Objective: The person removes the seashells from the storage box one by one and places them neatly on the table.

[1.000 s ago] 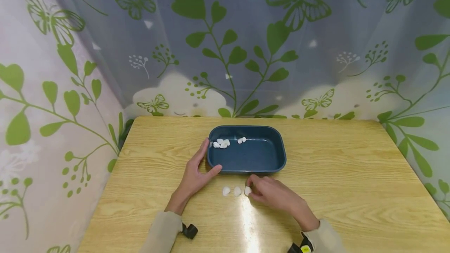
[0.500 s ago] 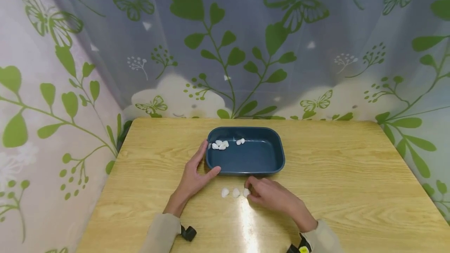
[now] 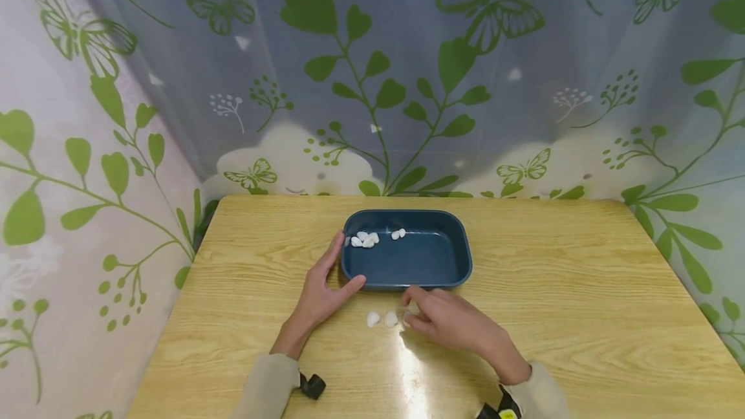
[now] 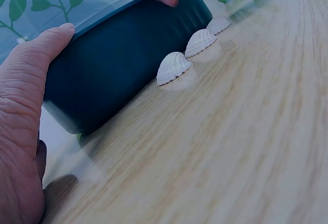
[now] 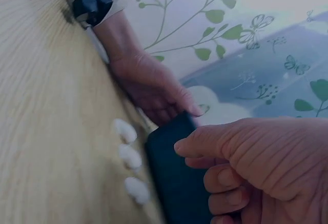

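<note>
- Sleeves: we log a long beige sleeve on each arm, left sleeve (image 3: 268,380) and right sleeve (image 3: 542,393), plain cloth ending at the wrist.
- Left wrist: we see a black, angular camera unit (image 3: 313,386) at the cuff; a pale strip (image 5: 97,44) runs beside it, strap or cable, we cannot tell.
- Right wrist: we note a black wrist unit (image 3: 487,412) carrying a yellow patch (image 3: 507,414), its marking too small for us to read.
- Hands: we record left hand (image 3: 320,290) and right hand (image 3: 453,323) as bare.
</note>
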`<state>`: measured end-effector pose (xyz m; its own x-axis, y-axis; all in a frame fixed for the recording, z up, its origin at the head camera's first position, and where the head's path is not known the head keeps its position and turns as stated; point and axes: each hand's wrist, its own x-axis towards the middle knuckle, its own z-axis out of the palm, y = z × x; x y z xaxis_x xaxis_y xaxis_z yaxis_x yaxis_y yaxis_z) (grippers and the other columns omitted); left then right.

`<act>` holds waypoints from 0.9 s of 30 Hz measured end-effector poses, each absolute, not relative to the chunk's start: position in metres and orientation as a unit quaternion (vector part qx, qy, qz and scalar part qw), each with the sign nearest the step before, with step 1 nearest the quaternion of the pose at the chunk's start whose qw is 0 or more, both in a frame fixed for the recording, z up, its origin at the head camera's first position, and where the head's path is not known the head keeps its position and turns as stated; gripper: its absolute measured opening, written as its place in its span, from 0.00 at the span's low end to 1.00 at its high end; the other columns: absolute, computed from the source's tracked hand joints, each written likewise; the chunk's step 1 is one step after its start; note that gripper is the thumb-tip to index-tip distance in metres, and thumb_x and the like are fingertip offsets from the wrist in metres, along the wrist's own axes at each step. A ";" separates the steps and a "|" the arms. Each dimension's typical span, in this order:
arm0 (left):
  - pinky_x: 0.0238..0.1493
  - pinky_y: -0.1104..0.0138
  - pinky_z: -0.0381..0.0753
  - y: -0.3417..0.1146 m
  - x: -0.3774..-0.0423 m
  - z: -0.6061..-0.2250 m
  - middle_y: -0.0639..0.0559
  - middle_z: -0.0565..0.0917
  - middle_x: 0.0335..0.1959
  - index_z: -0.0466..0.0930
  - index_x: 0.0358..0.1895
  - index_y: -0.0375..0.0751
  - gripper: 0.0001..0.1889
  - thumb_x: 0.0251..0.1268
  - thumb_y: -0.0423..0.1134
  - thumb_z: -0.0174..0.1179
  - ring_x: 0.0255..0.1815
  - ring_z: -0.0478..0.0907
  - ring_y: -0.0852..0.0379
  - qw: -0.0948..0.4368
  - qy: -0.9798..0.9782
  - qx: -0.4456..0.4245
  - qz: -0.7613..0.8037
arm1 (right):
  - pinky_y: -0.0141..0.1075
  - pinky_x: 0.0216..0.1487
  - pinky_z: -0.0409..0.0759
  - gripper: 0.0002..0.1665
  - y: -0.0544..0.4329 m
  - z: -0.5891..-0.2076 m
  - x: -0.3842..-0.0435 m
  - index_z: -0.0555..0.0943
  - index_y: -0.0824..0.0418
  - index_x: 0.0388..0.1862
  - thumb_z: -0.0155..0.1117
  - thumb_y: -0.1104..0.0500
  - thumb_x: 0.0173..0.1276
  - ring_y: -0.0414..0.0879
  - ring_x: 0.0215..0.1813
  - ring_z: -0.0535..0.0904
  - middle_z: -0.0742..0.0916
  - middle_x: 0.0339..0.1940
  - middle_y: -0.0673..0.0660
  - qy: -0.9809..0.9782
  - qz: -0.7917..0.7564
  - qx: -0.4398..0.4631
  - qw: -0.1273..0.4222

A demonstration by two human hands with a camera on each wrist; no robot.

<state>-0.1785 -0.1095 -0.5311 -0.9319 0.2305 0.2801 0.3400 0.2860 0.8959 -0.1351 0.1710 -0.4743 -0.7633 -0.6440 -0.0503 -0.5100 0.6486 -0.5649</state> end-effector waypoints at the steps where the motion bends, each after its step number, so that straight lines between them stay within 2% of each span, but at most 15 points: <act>1: 0.82 0.44 0.53 -0.109 -0.177 -0.526 0.42 0.56 0.84 0.54 0.84 0.37 0.49 0.65 0.36 0.73 0.85 0.51 0.46 0.047 -0.800 -0.178 -0.571 | 0.27 0.21 0.60 0.11 0.170 -0.470 -0.135 0.79 0.60 0.55 0.65 0.58 0.78 0.30 0.17 0.59 0.67 0.15 0.38 0.897 -0.276 -0.324 0.121; 10: 0.82 0.42 0.52 -0.110 -0.175 -0.520 0.43 0.57 0.84 0.54 0.84 0.38 0.48 0.65 0.36 0.73 0.85 0.51 0.47 0.045 -0.791 -0.179 -0.584 | 0.26 0.21 0.60 0.11 0.168 -0.452 -0.152 0.81 0.60 0.55 0.65 0.59 0.79 0.30 0.17 0.59 0.69 0.16 0.38 0.897 -0.282 -0.335 0.055; 12: 0.82 0.42 0.53 -0.112 -0.179 -0.532 0.46 0.56 0.85 0.54 0.85 0.42 0.49 0.65 0.38 0.74 0.86 0.51 0.49 0.047 -0.793 -0.180 -0.581 | 0.27 0.20 0.62 0.12 0.169 -0.452 -0.158 0.80 0.61 0.56 0.64 0.58 0.79 0.30 0.17 0.61 0.70 0.16 0.39 0.899 -0.283 -0.332 0.047; 17: 0.83 0.48 0.54 -0.116 -0.190 -0.556 0.58 0.55 0.85 0.51 0.86 0.56 0.50 0.66 0.46 0.74 0.85 0.50 0.56 0.047 -0.804 -0.186 -0.562 | 0.28 0.20 0.64 0.13 0.169 -0.456 -0.175 0.80 0.63 0.57 0.64 0.59 0.79 0.32 0.17 0.63 0.72 0.17 0.40 0.906 -0.278 -0.317 0.036; 27: 0.83 0.50 0.54 -0.117 -0.191 -0.557 0.58 0.54 0.86 0.50 0.86 0.58 0.50 0.67 0.49 0.73 0.85 0.49 0.59 0.039 -0.807 -0.188 -0.559 | 0.29 0.19 0.65 0.17 0.168 -0.471 -0.198 0.79 0.64 0.59 0.65 0.57 0.78 0.33 0.17 0.66 0.74 0.18 0.42 0.924 -0.236 -0.298 0.034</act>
